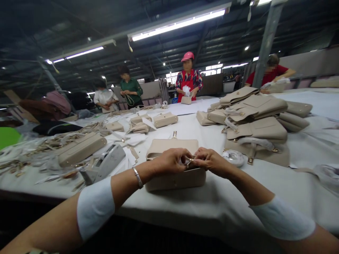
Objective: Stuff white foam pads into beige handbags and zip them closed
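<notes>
A beige handbag [176, 180] sits on the white-covered table in front of me, its flap raised at the back with a metal clasp tab [174, 134] sticking up. Over the bag's opening, my left hand [174, 160] is closed in a pinch on a small gold metal fitting [189, 162]. Meeting it from the other side, my right hand [210, 161] pinches the same fitting with its fingertips. What the fitting is joined to is hidden by my fingers. Just right of the bag lies a clear-wrapped coiled handle [234, 158].
A high pile of beige bags [259, 132] stands at the right. Left of me are a grey tape dispenser [106, 164], a long beige bag [82, 149] and tangled straps [53, 143]. Several co-workers stand beyond the table, one in a pink cap [188, 56] handling a bag.
</notes>
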`<action>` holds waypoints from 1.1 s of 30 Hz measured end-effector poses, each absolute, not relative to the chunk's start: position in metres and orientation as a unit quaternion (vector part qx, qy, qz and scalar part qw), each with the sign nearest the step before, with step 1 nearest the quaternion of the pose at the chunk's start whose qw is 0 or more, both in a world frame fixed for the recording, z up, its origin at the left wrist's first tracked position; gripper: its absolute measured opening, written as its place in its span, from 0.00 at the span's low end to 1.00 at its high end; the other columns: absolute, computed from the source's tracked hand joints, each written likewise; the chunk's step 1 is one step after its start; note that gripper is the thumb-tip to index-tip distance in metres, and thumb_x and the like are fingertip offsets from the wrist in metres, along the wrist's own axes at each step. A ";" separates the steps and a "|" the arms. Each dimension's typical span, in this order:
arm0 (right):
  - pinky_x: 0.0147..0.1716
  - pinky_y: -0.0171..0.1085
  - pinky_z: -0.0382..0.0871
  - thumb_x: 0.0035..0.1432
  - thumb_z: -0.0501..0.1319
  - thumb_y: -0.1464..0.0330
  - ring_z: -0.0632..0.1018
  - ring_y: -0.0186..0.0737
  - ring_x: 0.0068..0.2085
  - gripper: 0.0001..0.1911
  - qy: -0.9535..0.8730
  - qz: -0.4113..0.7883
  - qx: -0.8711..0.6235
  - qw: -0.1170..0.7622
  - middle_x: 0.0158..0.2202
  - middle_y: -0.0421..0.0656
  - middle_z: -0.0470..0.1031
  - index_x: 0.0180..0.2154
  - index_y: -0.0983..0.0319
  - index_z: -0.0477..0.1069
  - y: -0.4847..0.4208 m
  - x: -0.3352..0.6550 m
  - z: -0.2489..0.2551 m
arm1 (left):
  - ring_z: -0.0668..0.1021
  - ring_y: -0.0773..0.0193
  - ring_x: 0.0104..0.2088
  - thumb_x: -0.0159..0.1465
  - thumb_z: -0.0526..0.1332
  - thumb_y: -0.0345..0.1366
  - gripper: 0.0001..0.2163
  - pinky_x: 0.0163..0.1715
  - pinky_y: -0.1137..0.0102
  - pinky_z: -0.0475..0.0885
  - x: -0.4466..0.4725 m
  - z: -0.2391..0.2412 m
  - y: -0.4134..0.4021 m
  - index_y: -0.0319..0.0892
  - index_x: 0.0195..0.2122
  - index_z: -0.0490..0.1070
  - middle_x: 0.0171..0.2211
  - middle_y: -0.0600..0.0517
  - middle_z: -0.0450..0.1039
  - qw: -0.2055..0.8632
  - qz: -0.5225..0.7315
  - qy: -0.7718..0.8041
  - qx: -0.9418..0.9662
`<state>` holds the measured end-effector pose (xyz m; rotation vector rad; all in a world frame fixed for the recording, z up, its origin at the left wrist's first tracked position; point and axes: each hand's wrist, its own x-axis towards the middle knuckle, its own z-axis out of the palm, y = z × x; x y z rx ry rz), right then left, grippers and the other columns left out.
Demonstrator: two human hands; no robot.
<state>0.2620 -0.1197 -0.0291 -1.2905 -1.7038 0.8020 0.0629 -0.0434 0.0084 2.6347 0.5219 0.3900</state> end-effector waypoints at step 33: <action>0.34 0.35 0.61 0.56 0.59 0.65 0.72 0.34 0.33 0.09 -0.707 0.070 -0.635 0.304 0.35 0.39 0.68 0.26 0.60 0.71 -0.134 0.237 -0.027 | 0.79 0.50 0.36 0.63 0.50 0.36 0.12 0.34 0.61 0.73 0.073 0.027 -0.070 0.38 0.39 0.71 0.35 0.40 0.77 -0.077 0.080 0.351 0.930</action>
